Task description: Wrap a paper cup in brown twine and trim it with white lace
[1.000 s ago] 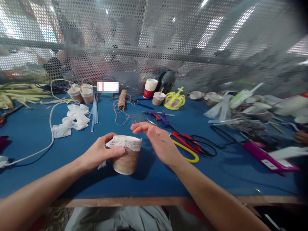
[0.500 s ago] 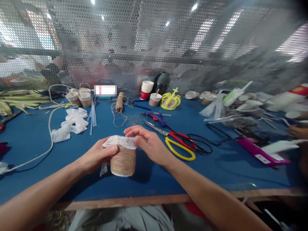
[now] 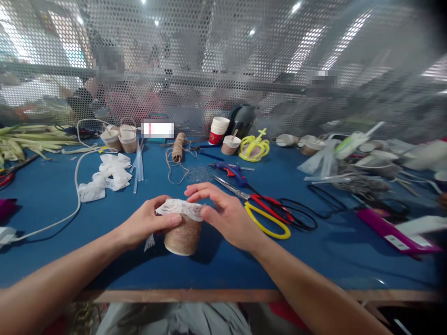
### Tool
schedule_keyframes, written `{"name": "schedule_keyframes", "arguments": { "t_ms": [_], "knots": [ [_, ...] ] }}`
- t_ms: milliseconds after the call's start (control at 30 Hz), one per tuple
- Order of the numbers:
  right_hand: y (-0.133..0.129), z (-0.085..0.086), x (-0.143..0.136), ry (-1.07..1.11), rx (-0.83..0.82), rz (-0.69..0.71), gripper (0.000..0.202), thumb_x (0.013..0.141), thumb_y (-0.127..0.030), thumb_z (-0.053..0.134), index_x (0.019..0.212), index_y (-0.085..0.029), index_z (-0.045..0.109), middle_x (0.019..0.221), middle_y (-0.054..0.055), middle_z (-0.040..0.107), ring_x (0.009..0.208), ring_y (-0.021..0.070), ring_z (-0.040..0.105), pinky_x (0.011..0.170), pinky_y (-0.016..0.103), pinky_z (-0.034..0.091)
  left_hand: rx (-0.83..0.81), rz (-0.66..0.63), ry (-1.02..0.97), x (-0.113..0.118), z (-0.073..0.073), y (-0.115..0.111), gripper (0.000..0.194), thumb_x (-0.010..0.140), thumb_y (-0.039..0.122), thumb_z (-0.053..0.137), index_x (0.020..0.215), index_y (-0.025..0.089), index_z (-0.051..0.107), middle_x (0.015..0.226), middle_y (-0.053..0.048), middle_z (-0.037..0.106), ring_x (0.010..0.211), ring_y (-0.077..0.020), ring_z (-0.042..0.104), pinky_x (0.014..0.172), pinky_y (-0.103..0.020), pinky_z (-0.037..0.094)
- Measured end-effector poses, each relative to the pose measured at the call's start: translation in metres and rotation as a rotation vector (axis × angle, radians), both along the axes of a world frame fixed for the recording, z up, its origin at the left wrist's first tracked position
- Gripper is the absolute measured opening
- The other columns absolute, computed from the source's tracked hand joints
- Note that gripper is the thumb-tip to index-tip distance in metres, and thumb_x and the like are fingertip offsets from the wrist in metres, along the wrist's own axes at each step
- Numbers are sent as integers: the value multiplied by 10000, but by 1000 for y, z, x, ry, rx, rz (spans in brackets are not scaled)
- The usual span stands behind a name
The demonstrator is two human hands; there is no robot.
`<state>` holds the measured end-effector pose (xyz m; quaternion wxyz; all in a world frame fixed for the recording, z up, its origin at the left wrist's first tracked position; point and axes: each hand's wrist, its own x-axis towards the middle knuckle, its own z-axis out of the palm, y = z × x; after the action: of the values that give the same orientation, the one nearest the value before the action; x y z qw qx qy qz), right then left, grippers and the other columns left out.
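Behind, stacked cups [image 3: 219, 129] bear unreadable print; the left hand [image 3: 148, 221] grips a twine-wrapped cup [image 3: 183, 236], the half-open right hand [image 3: 230, 216] touching its lace [image 3: 181, 207].

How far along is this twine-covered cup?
Looks done: twine covers the visible side of the cup. In hand: the left hand holds the cup and white lace at the top; the right hand is beside the lace. Apparently left: a lace end hangs loose.

"Condition of the cup [image 3: 183, 236]?"
"Brown, twine-wrapped, roughly upright; white lace [image 3: 182, 208] along its visible rim."
"Location?"
"Left of the scissors [image 3: 244, 196], apart from them."
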<state>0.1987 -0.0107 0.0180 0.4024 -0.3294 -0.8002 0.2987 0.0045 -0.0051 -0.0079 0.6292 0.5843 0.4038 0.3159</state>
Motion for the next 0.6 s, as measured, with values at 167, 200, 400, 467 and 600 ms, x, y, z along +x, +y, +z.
{"name": "schedule_keyframes", "arguments": {
  "t_ms": [167, 200, 400, 467, 600],
  "knots": [
    [-1, -1, -3, -63, 10, 27, 74, 857, -271, 536, 841, -214, 580, 983, 65, 630, 1074, 200, 534, 932, 409, 418, 154, 20, 139, 0, 4, 2, 488, 586, 505, 699, 867, 131, 558, 738, -1, 553, 663, -141, 492, 592, -241, 389],
    [-1, -1, -3, -62, 12, 28, 52, 848, -258, 548, 842, -214, 575, 980, 65, 632, 1078, 201, 531, 935, 412, 416, 170, 23, 155, 0, 4, 3, 477, 592, 501, 694, 862, 131, 559, 738, -3, 559, 664, -144, 495, 591, -242, 392],
    [-1, -4, -5, -103, 6, 22, 50, 823, -200, 567, 774, -205, 555, 951, 70, 642, 1071, 205, 531, 924, 418, 424, 280, 63, 291, 0, 1, 4, 491, 608, 533, 674, 860, 128, 556, 728, -4, 561, 663, -148, 492, 582, -247, 392],
    [-1, -3, -5, -102, -5, 31, 58, 820, -188, 568, 764, -203, 557, 944, 68, 641, 1079, 205, 527, 928, 417, 424, 301, 72, 305, -1, 0, 3, 514, 605, 538, 678, 890, 129, 554, 748, -11, 568, 676, -151, 495, 589, -250, 394],
    [1, -3, -4, -88, -6, 21, 88, 830, -178, 554, 746, -205, 556, 928, 62, 635, 1074, 199, 533, 923, 409, 431, 328, 58, 336, -8, 3, 4, 626, 592, 531, 697, 1053, 144, 528, 872, -37, 597, 613, -119, 466, 536, -231, 373]
  ]
}}
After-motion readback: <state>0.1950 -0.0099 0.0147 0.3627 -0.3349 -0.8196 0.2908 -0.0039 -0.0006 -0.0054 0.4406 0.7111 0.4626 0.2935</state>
